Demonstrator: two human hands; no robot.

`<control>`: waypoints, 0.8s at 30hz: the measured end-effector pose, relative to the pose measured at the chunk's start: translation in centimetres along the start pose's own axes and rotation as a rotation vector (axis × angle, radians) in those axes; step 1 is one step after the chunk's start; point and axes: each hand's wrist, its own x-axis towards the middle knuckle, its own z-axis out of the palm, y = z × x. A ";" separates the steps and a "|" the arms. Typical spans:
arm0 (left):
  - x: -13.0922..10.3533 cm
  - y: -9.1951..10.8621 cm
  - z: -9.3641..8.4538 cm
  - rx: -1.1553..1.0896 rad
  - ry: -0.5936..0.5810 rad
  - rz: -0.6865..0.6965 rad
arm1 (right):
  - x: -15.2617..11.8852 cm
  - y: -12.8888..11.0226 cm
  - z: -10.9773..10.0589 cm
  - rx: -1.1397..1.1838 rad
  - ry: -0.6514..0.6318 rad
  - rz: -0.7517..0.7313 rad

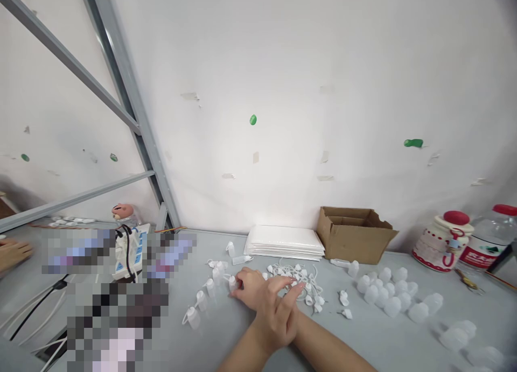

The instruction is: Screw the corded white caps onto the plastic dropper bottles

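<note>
My forearms are crossed, the left over the right. My right hand [247,287] has its fingers closed on a small translucent bottle [232,283] with a white cap, at the end of a row of similar capped bottles [201,300]. My left hand [279,311] is over my right forearm, its fingers apart and bent toward a pile of white caps with looped straps [309,287]. Its fingertips overlap the pile's near edge; whether they touch a cap is unclear. Two loose caps [343,297] lie right of the pile.
Several uncapped translucent bottles [391,306] stand and lie at right. Behind are a stack of white sheets [285,241], a cardboard box [355,243], a decorated jar [434,248] and a large water bottle [484,243]. A power strip [131,253] and another person's hand [14,253] are left.
</note>
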 end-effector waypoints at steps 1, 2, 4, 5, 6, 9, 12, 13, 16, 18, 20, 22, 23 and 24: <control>0.1 0.0 0.0 -0.003 0.001 -0.003 | 0.2 -0.1 0.2 -0.013 -0.023 -0.043; 0.1 0.0 -0.1 -0.007 -0.002 -0.004 | 0.5 -0.2 0.3 -0.026 -0.043 -0.084; 0.1 -0.1 -0.1 -0.016 -0.013 0.002 | 1.1 -0.4 0.4 -0.043 -0.062 -0.129; 0.1 -0.1 -0.1 -0.020 -0.019 0.006 | 1.4 -0.5 0.3 -0.045 -0.063 -0.131; 0.1 -0.2 -0.1 -0.021 -0.023 0.008 | 1.5 -0.6 0.3 -0.049 -0.067 -0.134; 0.0 -0.2 0.0 -0.010 -0.016 0.003 | 1.7 -0.6 -0.1 -0.058 -0.081 -0.126; 0.1 -0.1 0.0 0.006 0.010 -0.001 | 1.8 0.0 -1.1 -0.061 -0.074 -0.095; 0.1 -0.1 0.0 0.009 0.015 -0.002 | 2.0 0.4 -1.5 -0.064 -0.060 -0.085; 0.1 0.0 0.0 0.011 0.011 -0.002 | 2.5 1.1 -2.4 -0.095 0.009 -0.065; 0.0 0.0 0.0 0.005 0.002 0.004 | 2.9 1.3 -2.4 -0.128 0.036 -0.068; 0.1 0.0 -0.1 -0.002 -0.006 0.015 | 3.1 1.3 -2.0 -0.158 0.037 -0.078; 0.1 0.0 -0.1 -0.013 -0.005 0.025 | 3.2 1.1 -1.5 -0.177 0.033 -0.083; 0.2 0.0 -0.1 -0.016 -0.006 0.027 | 3.2 1.0 -1.3 -0.181 0.031 -0.082; 0.2 0.0 -0.1 -0.017 -0.007 0.027 | 3.3 0.9 -1.1 -0.181 0.029 -0.079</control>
